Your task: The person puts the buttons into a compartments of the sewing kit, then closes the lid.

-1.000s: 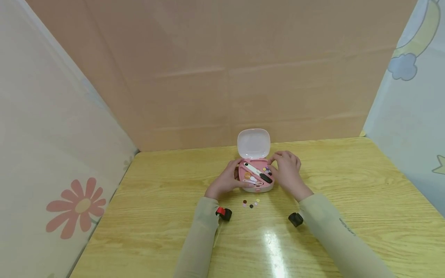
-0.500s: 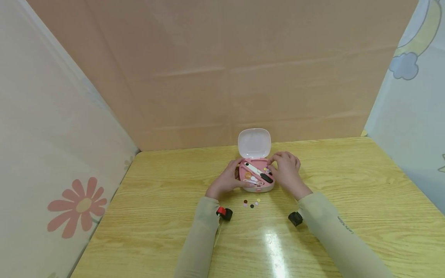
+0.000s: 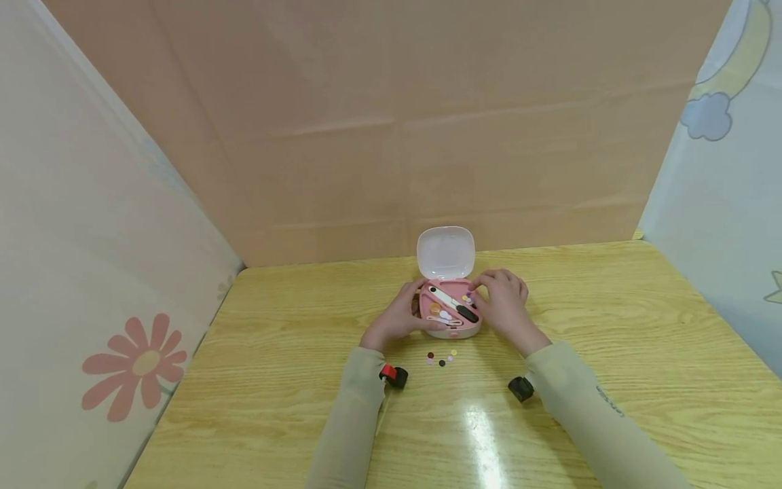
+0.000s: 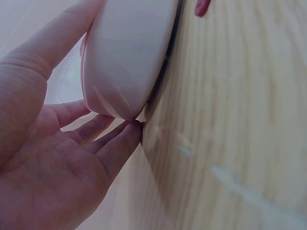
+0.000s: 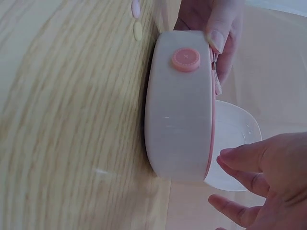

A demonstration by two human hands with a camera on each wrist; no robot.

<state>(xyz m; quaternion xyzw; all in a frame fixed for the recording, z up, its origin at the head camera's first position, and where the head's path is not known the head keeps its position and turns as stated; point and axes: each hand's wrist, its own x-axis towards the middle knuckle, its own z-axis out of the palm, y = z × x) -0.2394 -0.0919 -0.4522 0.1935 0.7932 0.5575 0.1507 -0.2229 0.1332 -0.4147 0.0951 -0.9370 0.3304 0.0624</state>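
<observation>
A small pink-and-white sewing box stands on the table with its white lid raised. My left hand grips the box's left side, thumb over the front rim and fingers round behind, as the left wrist view also shows. A white tool with a black end lies diagonally in the pink tray. Left of it are white discs and an orange round piece. My right hand bends its thumb and index finger over small coloured buttons in the right compartment. Whether they pinch a button is unclear.
Several loose buttons lie before the box, among them a dark red button, a black button and a yellow button. Black wrist devices sit at both sleeves. A brown back panel rises behind the table.
My left hand stays on the box. The right fingertips shift very slightly above the right compartment. The loose buttons on the table have kept their places.
</observation>
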